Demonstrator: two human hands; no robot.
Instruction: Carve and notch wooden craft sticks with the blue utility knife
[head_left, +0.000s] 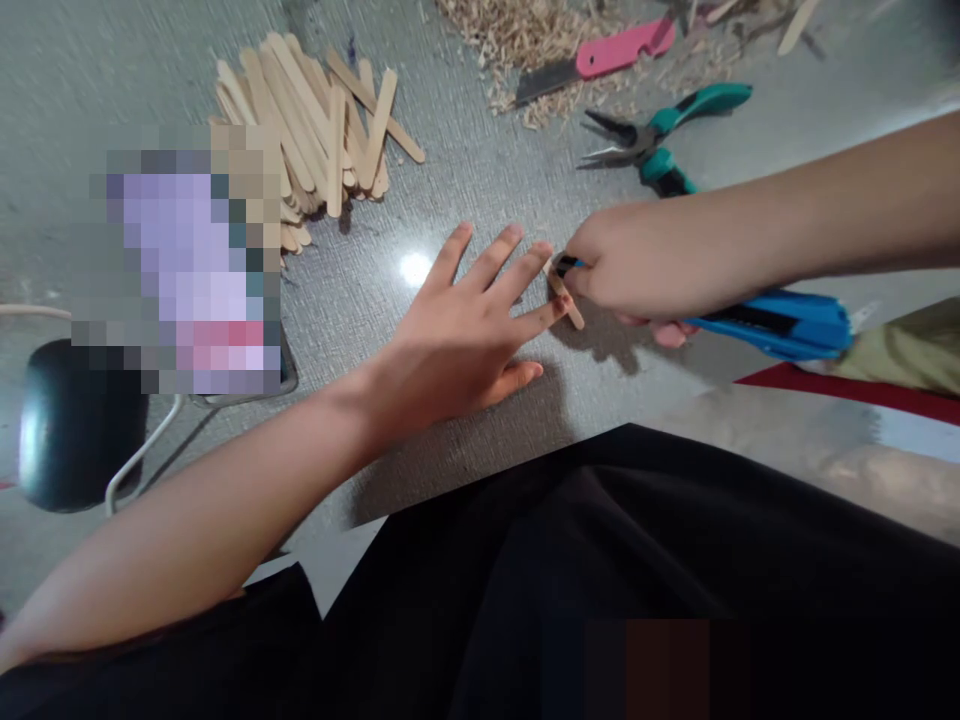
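Note:
My left hand (469,325) lies flat on the grey table (480,190) with its fingers spread, fingertips pressing a short wooden stick (564,296). My right hand (645,275) is closed round a blue utility knife (780,322), whose tip meets the stick just beyond my left fingertips. The knife's body sticks out to the right of my fist.
A pile of wooden sticks (315,130) lies at the back left. Wood shavings (525,40), a pink-handled knife (600,58) and teal pliers (664,135) sit at the back. A black round object (71,425) with a white cable is at the left.

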